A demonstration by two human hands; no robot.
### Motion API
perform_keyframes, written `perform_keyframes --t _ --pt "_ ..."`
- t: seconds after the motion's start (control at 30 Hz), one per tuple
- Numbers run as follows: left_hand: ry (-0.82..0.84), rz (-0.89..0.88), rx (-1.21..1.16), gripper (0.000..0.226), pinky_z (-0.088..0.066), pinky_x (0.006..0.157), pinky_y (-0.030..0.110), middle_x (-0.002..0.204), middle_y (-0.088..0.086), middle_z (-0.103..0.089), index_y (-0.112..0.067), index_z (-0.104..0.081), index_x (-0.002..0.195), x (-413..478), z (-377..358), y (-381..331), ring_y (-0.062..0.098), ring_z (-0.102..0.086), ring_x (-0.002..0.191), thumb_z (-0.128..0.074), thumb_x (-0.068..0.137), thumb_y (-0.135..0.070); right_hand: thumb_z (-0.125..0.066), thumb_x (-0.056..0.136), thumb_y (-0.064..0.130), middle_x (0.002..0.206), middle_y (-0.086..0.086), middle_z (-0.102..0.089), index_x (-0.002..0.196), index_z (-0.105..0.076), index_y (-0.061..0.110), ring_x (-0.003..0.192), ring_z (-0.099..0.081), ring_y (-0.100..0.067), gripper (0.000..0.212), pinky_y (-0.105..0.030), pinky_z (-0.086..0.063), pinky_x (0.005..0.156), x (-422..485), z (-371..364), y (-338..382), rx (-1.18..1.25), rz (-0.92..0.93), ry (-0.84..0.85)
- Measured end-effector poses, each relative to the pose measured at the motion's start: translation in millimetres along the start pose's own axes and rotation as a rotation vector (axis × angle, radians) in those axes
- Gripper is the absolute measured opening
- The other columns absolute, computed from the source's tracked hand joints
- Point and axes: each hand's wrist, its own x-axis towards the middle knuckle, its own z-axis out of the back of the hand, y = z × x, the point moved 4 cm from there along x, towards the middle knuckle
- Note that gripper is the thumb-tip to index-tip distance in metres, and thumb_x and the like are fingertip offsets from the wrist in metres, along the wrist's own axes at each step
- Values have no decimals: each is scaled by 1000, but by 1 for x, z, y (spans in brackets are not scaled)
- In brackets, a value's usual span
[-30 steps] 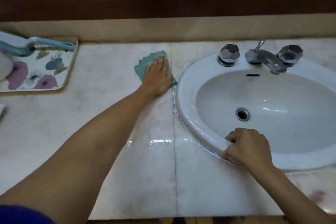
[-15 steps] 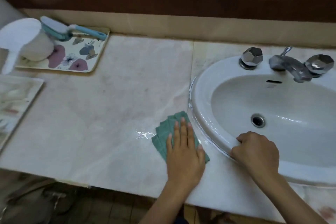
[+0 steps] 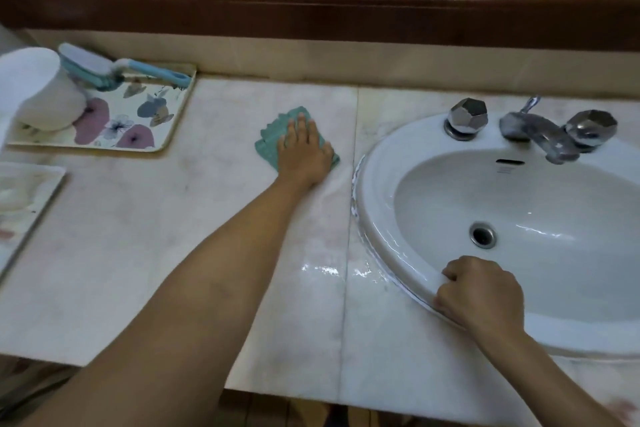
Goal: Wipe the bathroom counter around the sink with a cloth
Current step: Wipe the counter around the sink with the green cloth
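Teal cloth (image 3: 269,143) lies on the marble counter (image 3: 138,253) left of the sink (image 3: 377,191), now far back near the backsplash (image 3: 311,62) — half a second ago it sat by the front edge. On it the left hand (image 3: 305,153) presses flat, fingers straight; the right hand (image 3: 482,292) stays curled over the sink's near rim.

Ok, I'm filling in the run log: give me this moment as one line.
left hand: pressing green cloth flat on counter, left of sink | right hand: gripping sink's front rim | phase: wiping
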Motion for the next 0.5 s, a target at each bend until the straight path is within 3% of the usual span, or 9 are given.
perform_keyframes --t 0.07,0.2,0.33,0.4,0.5 --pt "-24 24 -27 65 4 119 45 162 6 11 -11 2 154 -8 -6 -10 23 9 149 -21 100 -39 -55 48 7 54 -5 -39 54 -41 11 51 -29 -23 15 -28 -22 48 0 -1 -1 16 18 -10" --pt "-94 -4 -81 65 3 120 40 163 2 5 -16 -3 155 -95 -27 -7 17 7 149 -23 99 -41 -58 50 6 51 -6 -39 57 -53 3 48 -31 -24 9 -27 -25 48 1 0 -1 49 11 -18" --pt "-109 -65 -36 66 7 120 34 161 -8 13 -25 3 154 -215 -42 27 9 19 146 -25 98 -48 -56 51 2 48 -5 -34 50 -37 9 46 -29 -25 20 -27 -22 48 -2 3 2 82 77 -30" --pt "-54 -119 -19 68 4 121 36 159 -15 19 -32 10 152 -254 -46 53 3 23 144 -26 97 -51 -54 53 2 46 -4 -36 49 -35 11 45 -33 -26 22 -25 -22 47 -2 2 3 97 116 -40" --pt "-42 -37 -76 74 -5 121 43 159 -18 16 -38 0 152 -282 -46 67 3 18 145 -29 87 -58 -53 56 1 47 -4 -43 49 -38 10 45 -39 -26 19 -23 -23 47 -5 1 5 92 161 -56"
